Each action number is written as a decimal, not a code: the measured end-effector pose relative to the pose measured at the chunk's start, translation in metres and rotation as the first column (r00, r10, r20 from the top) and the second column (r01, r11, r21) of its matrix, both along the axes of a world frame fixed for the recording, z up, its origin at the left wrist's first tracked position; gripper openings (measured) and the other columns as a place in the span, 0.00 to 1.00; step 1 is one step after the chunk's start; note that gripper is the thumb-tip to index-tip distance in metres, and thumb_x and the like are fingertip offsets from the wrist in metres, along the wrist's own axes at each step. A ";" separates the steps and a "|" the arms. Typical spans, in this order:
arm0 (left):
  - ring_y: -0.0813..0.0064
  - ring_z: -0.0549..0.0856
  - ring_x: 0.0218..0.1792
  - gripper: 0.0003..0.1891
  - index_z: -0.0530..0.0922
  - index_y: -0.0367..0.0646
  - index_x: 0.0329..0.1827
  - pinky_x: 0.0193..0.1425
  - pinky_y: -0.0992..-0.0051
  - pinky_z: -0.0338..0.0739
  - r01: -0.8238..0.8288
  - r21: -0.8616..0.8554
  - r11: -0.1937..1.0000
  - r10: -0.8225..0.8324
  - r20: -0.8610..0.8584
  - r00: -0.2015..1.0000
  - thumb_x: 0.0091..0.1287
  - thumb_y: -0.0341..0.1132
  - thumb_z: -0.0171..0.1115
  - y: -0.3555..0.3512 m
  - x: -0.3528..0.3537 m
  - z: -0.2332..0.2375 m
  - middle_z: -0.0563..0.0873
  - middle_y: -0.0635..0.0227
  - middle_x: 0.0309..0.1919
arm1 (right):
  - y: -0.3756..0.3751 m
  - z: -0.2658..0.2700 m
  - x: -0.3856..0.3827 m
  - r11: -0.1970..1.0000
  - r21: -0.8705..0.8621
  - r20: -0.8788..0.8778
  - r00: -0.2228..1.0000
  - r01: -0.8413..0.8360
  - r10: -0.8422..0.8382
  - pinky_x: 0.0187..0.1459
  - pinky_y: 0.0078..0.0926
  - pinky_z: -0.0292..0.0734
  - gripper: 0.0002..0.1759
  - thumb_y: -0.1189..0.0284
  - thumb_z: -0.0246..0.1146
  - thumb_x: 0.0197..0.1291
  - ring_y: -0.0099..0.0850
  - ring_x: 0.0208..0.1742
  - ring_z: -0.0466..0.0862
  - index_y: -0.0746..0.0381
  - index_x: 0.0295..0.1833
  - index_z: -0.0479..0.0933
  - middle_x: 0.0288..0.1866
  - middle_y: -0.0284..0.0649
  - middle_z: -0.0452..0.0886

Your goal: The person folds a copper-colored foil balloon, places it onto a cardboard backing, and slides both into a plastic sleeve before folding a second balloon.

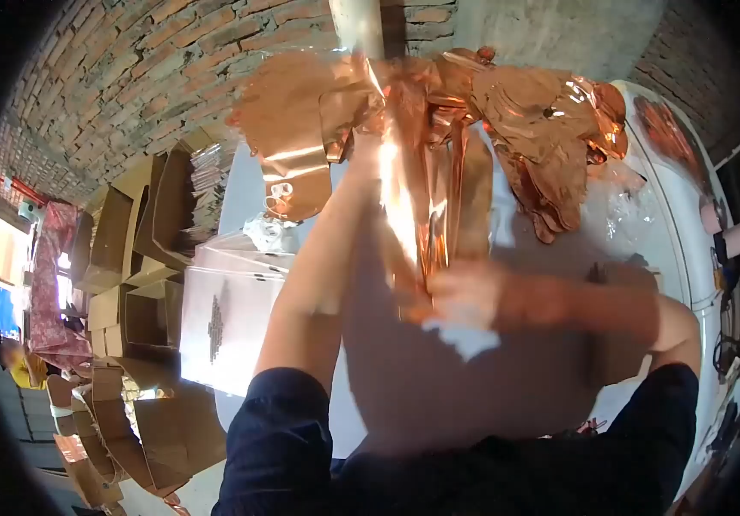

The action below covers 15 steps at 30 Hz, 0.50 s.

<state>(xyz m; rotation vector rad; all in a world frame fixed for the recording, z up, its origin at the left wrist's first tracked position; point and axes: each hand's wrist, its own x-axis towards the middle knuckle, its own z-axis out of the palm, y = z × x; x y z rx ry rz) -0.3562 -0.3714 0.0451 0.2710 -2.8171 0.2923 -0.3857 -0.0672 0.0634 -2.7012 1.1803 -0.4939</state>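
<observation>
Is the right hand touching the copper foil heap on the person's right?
Apart. The head view shows a visible gap between the blurred right hand and the copper foil heap's lowest tip.

No text, label, brand, number or sign can be read. On the front of the pale plastic box (245,344) at the left of the table (357,421) stands a dark upright patch (215,328); whether it is print or something else cannot be told. Short dark marks (272,277) run near the box's upper edge, too small to make out. On the copper foil (288,112) at the upper left, a pale looped shape (280,191) shows, but whether it is a printed figure or an object is unclear.
</observation>
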 end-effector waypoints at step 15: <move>0.52 0.84 0.65 0.43 0.79 0.37 0.69 0.70 0.60 0.75 -0.157 0.721 0.675 0.420 -0.201 0.885 0.66 0.70 0.60 -0.040 -0.035 -0.003 0.85 0.48 0.64 | 0.083 0.034 0.058 0.959 0.121 -0.143 0.960 0.258 -0.240 0.38 0.46 0.84 0.20 0.56 0.66 0.67 0.38 0.51 0.85 0.61 0.52 0.77 0.54 0.47 0.81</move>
